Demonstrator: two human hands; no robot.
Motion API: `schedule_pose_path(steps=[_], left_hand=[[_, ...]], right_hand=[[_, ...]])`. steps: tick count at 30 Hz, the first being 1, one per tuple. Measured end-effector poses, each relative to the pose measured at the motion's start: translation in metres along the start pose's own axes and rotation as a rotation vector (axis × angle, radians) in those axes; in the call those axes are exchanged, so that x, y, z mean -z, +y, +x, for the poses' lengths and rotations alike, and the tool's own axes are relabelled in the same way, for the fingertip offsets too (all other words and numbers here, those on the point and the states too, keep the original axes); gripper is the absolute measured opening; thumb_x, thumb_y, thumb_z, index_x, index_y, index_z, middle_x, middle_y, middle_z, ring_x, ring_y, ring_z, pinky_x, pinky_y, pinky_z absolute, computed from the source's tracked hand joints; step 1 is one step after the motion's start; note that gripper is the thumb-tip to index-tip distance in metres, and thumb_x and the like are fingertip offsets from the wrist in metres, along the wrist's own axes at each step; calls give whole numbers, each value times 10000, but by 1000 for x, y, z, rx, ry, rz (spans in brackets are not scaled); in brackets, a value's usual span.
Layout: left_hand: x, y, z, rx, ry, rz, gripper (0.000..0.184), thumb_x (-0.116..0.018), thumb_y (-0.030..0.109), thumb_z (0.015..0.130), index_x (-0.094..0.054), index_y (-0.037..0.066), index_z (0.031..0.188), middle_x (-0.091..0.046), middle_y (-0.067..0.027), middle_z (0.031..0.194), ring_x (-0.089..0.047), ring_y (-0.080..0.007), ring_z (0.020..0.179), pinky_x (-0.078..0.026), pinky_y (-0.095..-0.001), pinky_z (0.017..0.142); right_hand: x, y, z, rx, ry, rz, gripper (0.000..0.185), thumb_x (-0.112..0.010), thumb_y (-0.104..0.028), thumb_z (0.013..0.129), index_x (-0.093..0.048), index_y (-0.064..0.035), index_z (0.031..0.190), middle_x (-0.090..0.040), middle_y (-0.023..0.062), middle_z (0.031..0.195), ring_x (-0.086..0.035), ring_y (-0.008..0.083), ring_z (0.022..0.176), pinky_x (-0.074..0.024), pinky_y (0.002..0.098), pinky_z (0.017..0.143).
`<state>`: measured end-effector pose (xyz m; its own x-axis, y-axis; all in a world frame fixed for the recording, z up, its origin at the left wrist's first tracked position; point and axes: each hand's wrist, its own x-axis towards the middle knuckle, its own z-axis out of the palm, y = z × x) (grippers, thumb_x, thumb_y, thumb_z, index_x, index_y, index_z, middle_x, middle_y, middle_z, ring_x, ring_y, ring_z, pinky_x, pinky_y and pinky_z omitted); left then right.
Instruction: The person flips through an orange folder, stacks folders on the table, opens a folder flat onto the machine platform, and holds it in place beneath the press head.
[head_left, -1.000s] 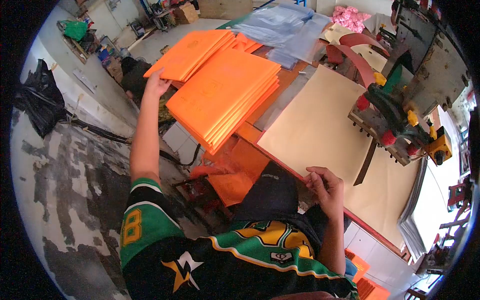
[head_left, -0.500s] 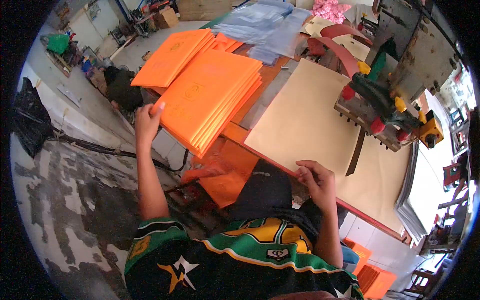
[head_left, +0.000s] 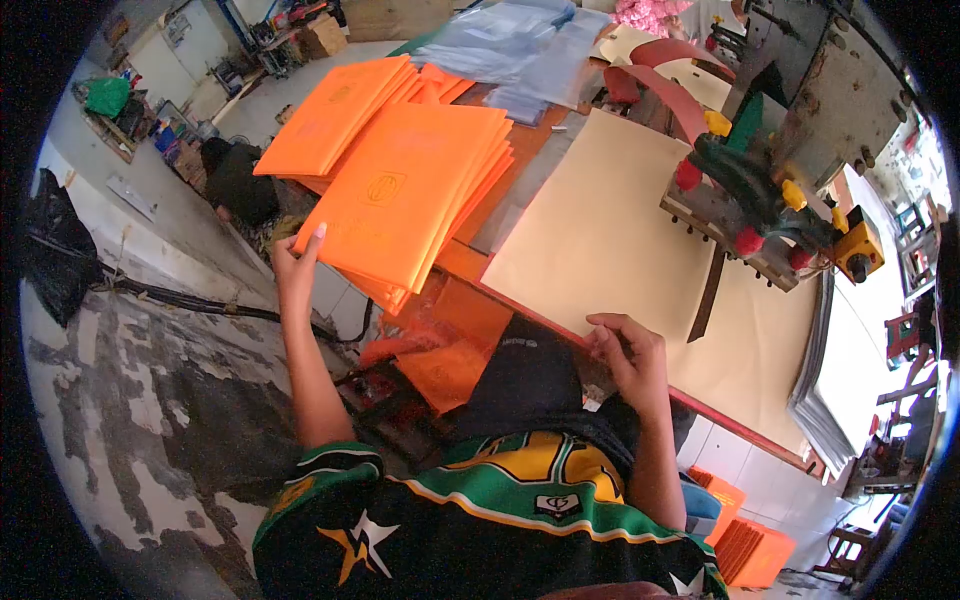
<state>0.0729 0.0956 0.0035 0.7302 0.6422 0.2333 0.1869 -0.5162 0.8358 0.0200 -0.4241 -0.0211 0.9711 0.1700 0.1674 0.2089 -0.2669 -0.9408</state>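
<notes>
A stack of orange plastic-looking folders (head_left: pixel 405 190) with a stamped emblem lies at the left end of the worktable. My left hand (head_left: pixel 295 265) pinches the near-left corner of the top folder, thumb on the upper face and fingers out of sight under it. The upper folders sit askew over the lower ones. Close to the table's red front edge, my right hand (head_left: pixel 635 365) hovers with loosely curled fingers, thumb and index slightly apart, nothing visible in it. In front of it spreads a beige board (head_left: pixel 600 220).
A second orange stack (head_left: pixel 335 110) lies behind. Clear plastic sheets (head_left: pixel 500 45) cover the table's far end. A press head (head_left: pixel 735 230) with red and yellow knobs overhangs the board. White sheets (head_left: pixel 850 370) are piled right. A person (head_left: pixel 240 180) is low at left.
The top folders have shifted a little toward the left, fanning out from those beneath. My left thumb now lies on the corner. The right hand has hardly moved.
</notes>
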Motion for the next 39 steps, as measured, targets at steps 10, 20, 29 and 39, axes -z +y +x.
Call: schedule_pose_path(steps=[10,20,29,39], left_hand=[[-24,23,-68,222,134,-608,565,-828,344,954,-542,39,1333,-649,-88,1325,-590,-187,1163,-395,-366,982],[-23,5,-61,41,161,-680,497,-806,204,975,-518,50,1350,-686,-116,1273,-630,-182,1109,-454,-363,951],[6,80,-93,-195,230,-859,409,-694,57,1030,-505,1,1388,-693,-183,1277,-665,-238,1192,-556,-402,999],[46,116,-87,-485,283,-881,352,-633,87,1071,-555,-36,1392,-676,-169,1324,-668,-239,1193,-566,-389,1020]], right_hand=[[2,2,-1,4,-17,14,193,-641,-90,1035,-748,-1,1169,-795,137,919,-774,205,825,-600,331,765],[4,-7,-1,40,-28,-9,200,-627,-85,1053,-738,6,1192,-785,117,906,-745,168,806,-586,303,747],[2,-5,0,38,-40,33,204,-611,-65,1065,-733,27,1200,-784,88,914,-714,120,803,-574,270,743],[5,-6,-1,71,-26,48,188,-630,-61,1053,-740,-7,1195,-778,107,895,-751,165,812,-597,315,760]])
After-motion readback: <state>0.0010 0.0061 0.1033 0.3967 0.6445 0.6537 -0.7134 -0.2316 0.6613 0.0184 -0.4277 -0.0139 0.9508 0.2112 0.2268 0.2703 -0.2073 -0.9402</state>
